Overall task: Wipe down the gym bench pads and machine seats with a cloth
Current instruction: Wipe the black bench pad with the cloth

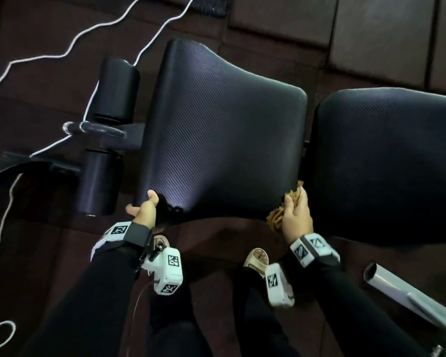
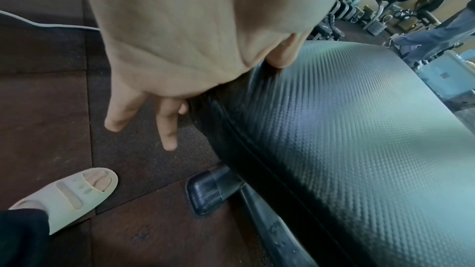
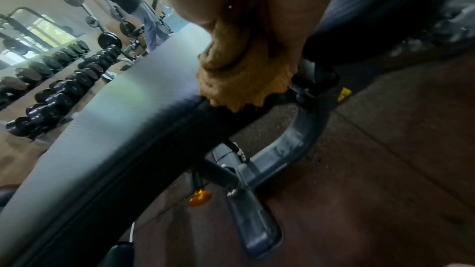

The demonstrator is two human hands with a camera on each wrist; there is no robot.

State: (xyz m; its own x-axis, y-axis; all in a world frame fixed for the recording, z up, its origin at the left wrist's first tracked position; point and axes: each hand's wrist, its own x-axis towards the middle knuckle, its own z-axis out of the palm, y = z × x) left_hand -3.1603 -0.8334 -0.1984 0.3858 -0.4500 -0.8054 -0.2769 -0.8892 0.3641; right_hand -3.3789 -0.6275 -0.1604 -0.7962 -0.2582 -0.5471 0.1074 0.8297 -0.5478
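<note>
The black textured seat pad (image 1: 222, 130) fills the middle of the head view, and the back pad (image 1: 386, 163) lies to its right across a narrow gap. My left hand (image 1: 143, 206) rests on the seat pad's near left corner. Its thumb (image 2: 282, 54) lies on top and its fingers (image 2: 167, 129) hang straight down beside the edge. My right hand (image 1: 295, 215) grips a bunched tan cloth (image 1: 276, 217) and presses it against the seat pad's near right corner by the gap. In the right wrist view the cloth (image 3: 241, 80) sits on the pad's rim.
Two black foam rollers (image 1: 116, 88) (image 1: 98, 184) stick out left of the seat. A white cord (image 1: 62, 52) snakes over the dark rubber floor. A metal tube (image 1: 397, 287) lies near right. My sandalled foot (image 1: 256, 258) stands below the pad. A dumbbell rack (image 3: 64, 80) and another person (image 2: 437, 33) are beyond.
</note>
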